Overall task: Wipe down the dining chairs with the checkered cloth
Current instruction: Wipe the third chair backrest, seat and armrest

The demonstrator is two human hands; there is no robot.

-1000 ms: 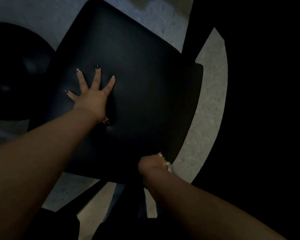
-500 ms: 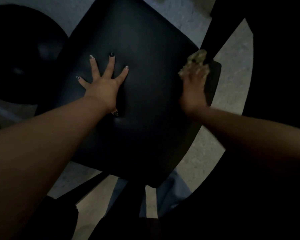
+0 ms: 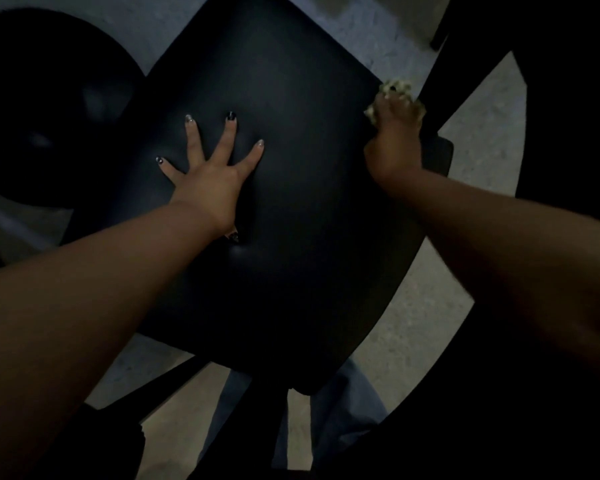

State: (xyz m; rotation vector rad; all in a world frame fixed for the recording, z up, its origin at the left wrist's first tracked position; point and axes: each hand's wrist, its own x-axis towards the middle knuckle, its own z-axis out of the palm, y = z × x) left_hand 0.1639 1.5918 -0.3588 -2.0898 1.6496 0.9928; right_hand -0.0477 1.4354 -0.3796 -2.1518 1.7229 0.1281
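Black chair seat (image 3: 291, 202) bears the splayed left hand (image 3: 212, 181) (flat), right hand (image 3: 394, 150) clutching the checkered cloth (image 3: 395, 90) at its edge.

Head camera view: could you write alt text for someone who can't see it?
A person's right hand rubs a bunched cloth along the far right edge of a black chair seat, while the left hand presses flat, fingers spread, on the seat. Dim room, pale floor.

Left hand (image 3: 210, 181) lies flat, palm down, fingers splayed wide and straight, thumb tucked back near the wrist, forearm stretching in from the near left. Right hand (image 3: 394, 147) is farther right, fingers curled tight, forearm reaching in from the near right.
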